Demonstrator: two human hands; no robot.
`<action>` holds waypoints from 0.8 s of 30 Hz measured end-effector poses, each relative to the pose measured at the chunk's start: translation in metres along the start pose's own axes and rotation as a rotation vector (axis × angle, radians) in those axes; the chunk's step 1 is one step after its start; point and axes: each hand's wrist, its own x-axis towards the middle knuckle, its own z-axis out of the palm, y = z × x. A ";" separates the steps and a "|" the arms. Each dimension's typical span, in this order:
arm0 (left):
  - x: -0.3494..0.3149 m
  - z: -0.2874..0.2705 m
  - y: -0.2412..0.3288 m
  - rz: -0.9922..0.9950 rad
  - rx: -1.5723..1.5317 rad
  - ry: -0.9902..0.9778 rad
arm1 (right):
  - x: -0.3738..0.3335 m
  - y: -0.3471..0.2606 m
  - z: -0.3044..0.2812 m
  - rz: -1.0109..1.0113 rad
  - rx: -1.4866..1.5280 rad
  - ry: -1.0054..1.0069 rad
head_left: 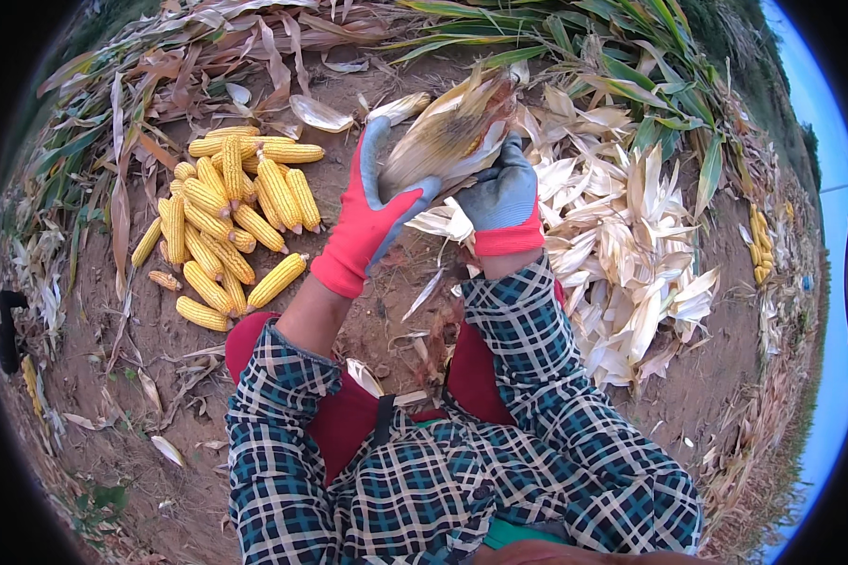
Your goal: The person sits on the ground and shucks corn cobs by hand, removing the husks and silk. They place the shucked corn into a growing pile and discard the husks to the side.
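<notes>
An ear of corn in its dry, tan husk is held up in front of me, with a little yellow grain showing through a gap on its right side. My left hand, in a red and grey glove, is wrapped round its left end, thumb on the near side. The right hand, gloved alike, has its fingers closed on the husk at the ear's right side; the fingertips are partly hidden. Bare yellow ears lie heaped to the left of my left hand. Loose pale husks are piled beside my right hand.
Dry stalks and leaves lie along the far left, greener leaves at the far right. Another group of yellow ears rests at the right edge. My red-clad knees frame brown soil scattered with husk scraps.
</notes>
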 end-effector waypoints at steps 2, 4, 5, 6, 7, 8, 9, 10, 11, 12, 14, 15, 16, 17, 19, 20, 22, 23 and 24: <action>0.011 -0.001 -0.012 0.299 0.283 0.072 | 0.004 0.014 -0.004 0.041 0.004 0.067; 0.012 -0.003 -0.019 0.294 0.252 0.191 | -0.002 0.039 -0.004 0.080 0.049 0.006; 0.016 -0.012 -0.027 0.267 0.190 0.195 | 0.000 0.040 -0.006 0.138 0.070 -0.052; 0.020 -0.022 -0.036 0.235 0.126 0.205 | 0.001 0.040 -0.007 0.201 0.088 -0.106; 0.025 -0.026 -0.029 0.098 -0.071 0.192 | -0.002 0.040 -0.001 0.257 0.106 -0.162; 0.031 -0.029 -0.022 -0.039 -0.269 0.176 | -0.013 0.042 0.001 0.291 0.187 -0.383; 0.040 -0.027 -0.016 -0.169 -0.474 0.147 | -0.010 0.041 -0.003 0.218 0.086 -0.420; 0.043 -0.025 -0.016 -0.181 -0.442 0.139 | -0.005 0.042 -0.016 0.150 -0.018 -0.451; 0.046 -0.023 -0.017 -0.195 -0.411 0.131 | 0.001 0.044 -0.032 0.080 -0.120 -0.481; 0.048 -0.022 -0.020 -0.213 -0.382 0.119 | 0.000 0.046 -0.037 0.007 -0.224 -0.506; 0.049 -0.026 -0.031 -0.043 -0.018 0.298 | 0.000 0.047 -0.047 -0.055 -0.358 -0.477; 0.049 -0.026 -0.042 0.137 0.259 0.390 | -0.005 0.048 -0.033 -0.039 -0.392 -0.422; 0.047 -0.019 -0.040 0.317 0.536 0.467 | -0.008 0.048 -0.029 -0.007 -0.359 -0.428; 0.045 -0.016 -0.037 0.290 0.479 0.438 | -0.010 0.046 -0.025 0.023 -0.328 -0.432; 0.053 -0.027 -0.043 0.155 0.299 0.332 | -0.016 0.047 -0.017 0.106 -0.216 -0.551; 0.060 -0.038 -0.046 0.089 0.212 0.283 | -0.021 0.049 -0.014 0.170 -0.228 -0.578; 0.068 -0.059 -0.036 -0.111 0.088 0.263 | -0.033 0.050 -0.009 0.302 -0.349 -0.538; 0.065 -0.072 -0.034 -0.151 -0.008 0.258 | -0.040 0.049 -0.007 0.379 -0.453 -0.476; 0.065 -0.083 -0.030 -0.189 -0.105 0.245 | -0.046 0.046 -0.006 0.446 -0.556 -0.413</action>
